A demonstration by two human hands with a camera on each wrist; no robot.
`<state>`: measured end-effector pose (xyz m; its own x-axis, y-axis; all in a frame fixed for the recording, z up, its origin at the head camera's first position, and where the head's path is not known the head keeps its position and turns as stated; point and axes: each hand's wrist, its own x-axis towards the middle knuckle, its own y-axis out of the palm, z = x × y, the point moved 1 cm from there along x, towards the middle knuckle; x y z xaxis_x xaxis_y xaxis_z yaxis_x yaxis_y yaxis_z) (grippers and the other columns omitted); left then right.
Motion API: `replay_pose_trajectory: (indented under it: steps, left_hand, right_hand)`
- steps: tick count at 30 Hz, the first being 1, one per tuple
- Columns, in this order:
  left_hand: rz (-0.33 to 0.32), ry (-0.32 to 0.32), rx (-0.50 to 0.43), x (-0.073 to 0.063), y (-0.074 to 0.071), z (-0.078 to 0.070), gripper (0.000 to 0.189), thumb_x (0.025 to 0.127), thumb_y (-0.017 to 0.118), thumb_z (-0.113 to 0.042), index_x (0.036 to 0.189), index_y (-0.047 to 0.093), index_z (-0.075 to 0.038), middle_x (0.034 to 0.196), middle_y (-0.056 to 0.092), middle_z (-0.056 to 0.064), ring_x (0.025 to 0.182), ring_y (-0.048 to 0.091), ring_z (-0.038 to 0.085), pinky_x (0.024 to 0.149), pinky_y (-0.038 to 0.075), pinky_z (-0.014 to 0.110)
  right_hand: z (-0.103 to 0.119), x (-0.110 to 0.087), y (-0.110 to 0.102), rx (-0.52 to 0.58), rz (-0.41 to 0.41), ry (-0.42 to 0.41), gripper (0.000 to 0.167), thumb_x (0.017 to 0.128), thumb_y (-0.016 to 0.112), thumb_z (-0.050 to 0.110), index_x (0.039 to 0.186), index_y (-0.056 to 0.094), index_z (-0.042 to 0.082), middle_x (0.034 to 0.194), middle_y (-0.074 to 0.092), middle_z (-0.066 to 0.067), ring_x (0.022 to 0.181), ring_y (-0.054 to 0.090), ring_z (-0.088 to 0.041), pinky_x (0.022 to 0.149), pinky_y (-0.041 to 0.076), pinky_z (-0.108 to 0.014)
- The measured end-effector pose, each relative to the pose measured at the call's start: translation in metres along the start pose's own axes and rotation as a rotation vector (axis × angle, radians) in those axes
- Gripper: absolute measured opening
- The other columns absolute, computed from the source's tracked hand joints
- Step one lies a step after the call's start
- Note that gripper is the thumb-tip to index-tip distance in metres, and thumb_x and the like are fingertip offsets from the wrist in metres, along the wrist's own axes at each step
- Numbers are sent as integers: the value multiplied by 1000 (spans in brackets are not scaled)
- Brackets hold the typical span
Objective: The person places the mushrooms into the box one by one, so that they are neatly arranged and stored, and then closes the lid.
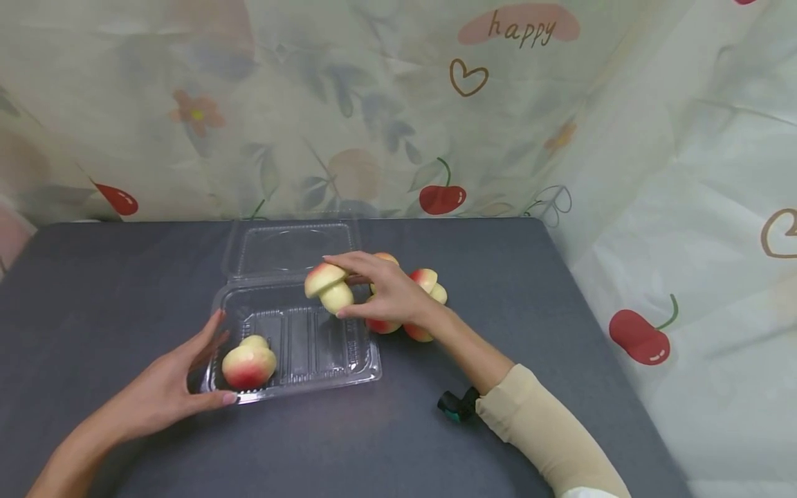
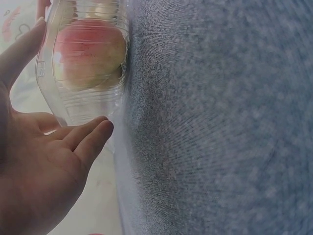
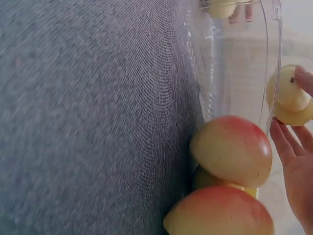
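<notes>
1. From where I stand, the right hand pinches a mushroom-shaped piece between its thumb and fingers, cap up and stem tilted down.
2. That piece is raised off the table; from the head view it appears over the right, back part of the clear plastic box, not resting on its floor.
3. The left hand is spread around the box's near left corner, thumb at the front rim and fingers along the left end; it seems to steady the box.
4. One similar piece lies in that same left corner, its reddish cap towards the person.
5. The box's clear lid is folded back behind it, well out of the way.
6. Just past the box's right end sits a cluster of more pieces, partly hidden by the right hand, so I can't count them surely.
7. I take the step in hand to be bringing a second piece into the box, with most of the filling left to do.
8. The next move, I'd judge, calls for lowering it onto the bare ribbed floor, then loosening the pinch gently so it doesn't roll.
</notes>
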<state>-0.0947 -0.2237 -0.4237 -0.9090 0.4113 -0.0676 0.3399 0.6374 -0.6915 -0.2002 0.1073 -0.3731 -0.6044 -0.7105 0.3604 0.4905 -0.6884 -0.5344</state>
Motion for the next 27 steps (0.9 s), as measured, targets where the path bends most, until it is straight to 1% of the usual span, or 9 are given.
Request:
replay_pose_trajectory:
  steps: [4, 6, 8, 10, 12, 14, 16, 19, 27]
  left_hand:
    - [7, -19, 22, 1, -1, 0, 126, 74, 82, -56, 160, 1, -12, 161, 22, 21, 133, 45, 45, 93, 29, 6]
    - [16, -32, 36, 2, -1, 0, 127, 74, 81, -57, 160, 0, -12, 161, 21, 21, 133, 46, 45, 98, 38, 17]
    - [20, -43, 46, 2, -2, -1, 128, 73, 81, -58, 160, 0, -12, 161, 21, 21, 133, 46, 44, 101, 43, 32]
    - [25, -51, 50, 2, -2, -1, 128, 74, 81, -58, 160, -1, -12, 161, 21, 21, 133, 46, 44, 100, 44, 36]
    - [28, -52, 41, 2, -2, -1, 127, 74, 80, -58, 160, -2, -13, 162, 21, 22, 133, 46, 44, 99, 42, 24]
    - [23, -40, 26, 1, -2, -1, 125, 75, 81, -56, 160, -1, -13, 162, 21, 21, 133, 46, 44, 94, 35, 10]
    - [17, -23, 7, 1, -1, -1, 124, 76, 81, -53, 160, -1, -13, 162, 20, 22, 133, 45, 45, 90, 28, 3]
    - [5, 1, -8, 0, -1, 0, 123, 76, 82, -50, 160, 1, -12, 162, 20, 22, 133, 45, 45, 90, 25, 0]
    - [13, 5, 1, -1, 0, 3, 124, 76, 82, -51, 160, 0, -12, 161, 21, 21, 132, 46, 45, 90, 26, 0]
  right_hand:
    - [-18, 4, 8, -4, 19, 5, 75, 77, 84, 1, 142, 49, -5, 140, 53, -16, 125, 54, -19, 97, 49, -39]
    - [-24, 6, 11, -19, 32, -3, 76, 78, 85, 6, 144, 48, -2, 141, 53, -12, 123, 55, -16, 97, 50, -36]
    - [-26, 10, 14, -24, 47, -12, 75, 79, 85, 10, 145, 48, 0, 142, 53, -10, 122, 56, -14, 96, 50, -35]
    - [-27, 12, 17, -22, 61, -27, 75, 80, 84, 12, 145, 48, 2, 143, 53, -9, 123, 55, -13, 97, 49, -35]
    - [-26, 15, 19, -13, 66, -36, 75, 81, 84, 12, 145, 48, 1, 144, 52, -10, 126, 53, -14, 97, 49, -35]
    - [-26, 17, 22, -21, 63, -42, 74, 81, 83, 12, 145, 48, 1, 145, 49, -11, 128, 51, -14, 97, 49, -33]
    - [-25, 18, 24, -36, 55, -41, 74, 81, 83, 13, 145, 48, 2, 145, 48, -10, 129, 50, -14, 97, 49, -31]
    - [-24, 20, 28, -42, 51, -35, 73, 82, 83, 12, 145, 48, 1, 144, 48, -10, 128, 51, -13, 97, 49, -30]
    - [-26, 25, 42, 16, 66, -12, 75, 80, 84, 9, 146, 48, 2, 142, 51, -10, 125, 52, -9, 97, 49, -29]
